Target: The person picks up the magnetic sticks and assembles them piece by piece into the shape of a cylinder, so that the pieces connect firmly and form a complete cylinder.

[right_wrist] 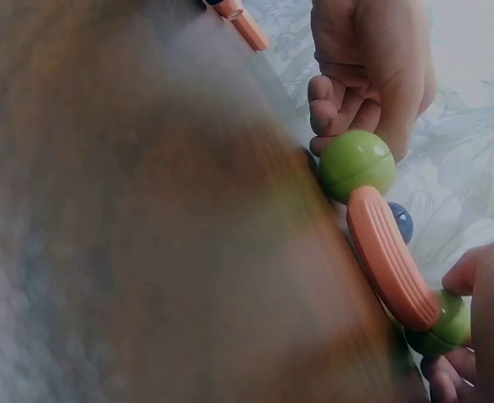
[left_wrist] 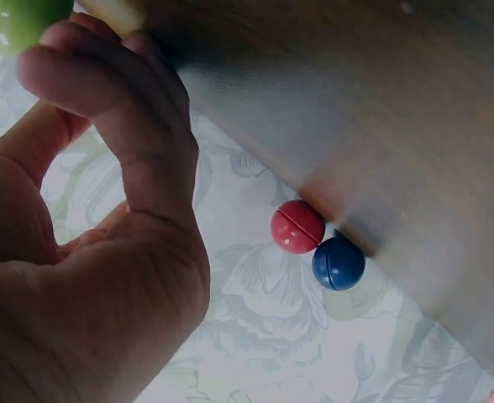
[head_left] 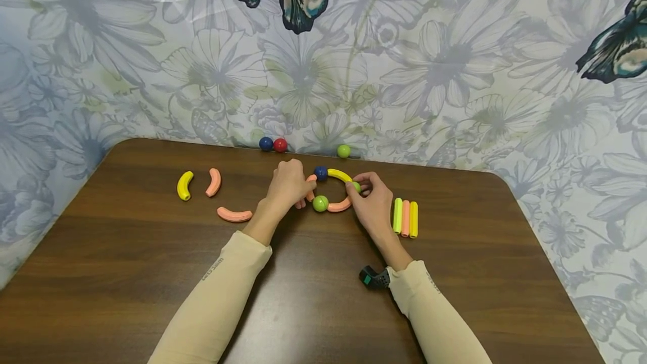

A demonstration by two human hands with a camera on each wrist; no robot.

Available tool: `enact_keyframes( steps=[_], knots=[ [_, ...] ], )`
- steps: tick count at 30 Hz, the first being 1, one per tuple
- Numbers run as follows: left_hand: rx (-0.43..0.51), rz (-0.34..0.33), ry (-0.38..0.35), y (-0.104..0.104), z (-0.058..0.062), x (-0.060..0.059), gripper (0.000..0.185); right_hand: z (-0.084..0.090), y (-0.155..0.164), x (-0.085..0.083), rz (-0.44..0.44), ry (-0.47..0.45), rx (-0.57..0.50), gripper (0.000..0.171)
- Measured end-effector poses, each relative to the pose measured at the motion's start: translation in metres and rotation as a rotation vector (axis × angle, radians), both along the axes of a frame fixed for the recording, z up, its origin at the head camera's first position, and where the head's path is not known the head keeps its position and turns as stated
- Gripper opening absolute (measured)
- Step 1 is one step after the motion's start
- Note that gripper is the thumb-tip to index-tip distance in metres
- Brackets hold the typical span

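Hands work at a half-built ring of curved plastic sticks and balls (head_left: 328, 190) on the brown wooden table (head_left: 126, 274). The right hand (head_left: 373, 201) pinches a small green ball (head_left: 356, 186) at the ring's right end; the left hand (head_left: 289, 183) curls round a pink curved stick (head_left: 309, 180) opposite. Closing the circle seems underway; next likely calls for seating the joints. Beyond the fingertips lie loose blue and red balls (head_left: 273, 144).

Dark brown wooden table (head_left: 126, 274): ring of curved pieces and balls (head_left: 331, 191) near far edge; blue ball (head_left: 265, 143), red ball (head_left: 280, 145), green ball (head_left: 343, 151) at far edge; three straight sticks (head_left: 405, 218) right; loose curved pieces (head_left: 212, 195) left.
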State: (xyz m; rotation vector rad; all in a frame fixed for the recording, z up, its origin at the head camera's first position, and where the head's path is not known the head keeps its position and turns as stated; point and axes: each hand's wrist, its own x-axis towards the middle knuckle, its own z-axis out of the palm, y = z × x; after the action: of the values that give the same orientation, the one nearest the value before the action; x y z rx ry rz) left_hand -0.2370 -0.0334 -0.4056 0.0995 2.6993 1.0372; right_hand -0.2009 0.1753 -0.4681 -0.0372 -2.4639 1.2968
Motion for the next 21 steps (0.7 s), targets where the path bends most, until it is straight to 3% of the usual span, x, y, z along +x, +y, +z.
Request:
enact_keyframes(
  steps=[9, 15, 21],
  knots=[
    [0.008, -0.02, 0.033, -0.0015, -0.0038, -0.0012, 0.036, 0.0013, -0.0005, 0.0007, -0.003, -0.003, 0.004, 0.02],
    [0.031, -0.015, 0.048, -0.0026, -0.0036, -0.0025, 0.027, 0.0024, -0.0007, 0.0008, 0.03, 0.003, 0.023, 0.022],
    [-0.006, -0.033, 0.137, -0.0047, -0.0073, -0.0045, 0.02, 0.0018, -0.0024, 0.0006, 0.027, 0.003, 0.044, 0.019]
  ],
)
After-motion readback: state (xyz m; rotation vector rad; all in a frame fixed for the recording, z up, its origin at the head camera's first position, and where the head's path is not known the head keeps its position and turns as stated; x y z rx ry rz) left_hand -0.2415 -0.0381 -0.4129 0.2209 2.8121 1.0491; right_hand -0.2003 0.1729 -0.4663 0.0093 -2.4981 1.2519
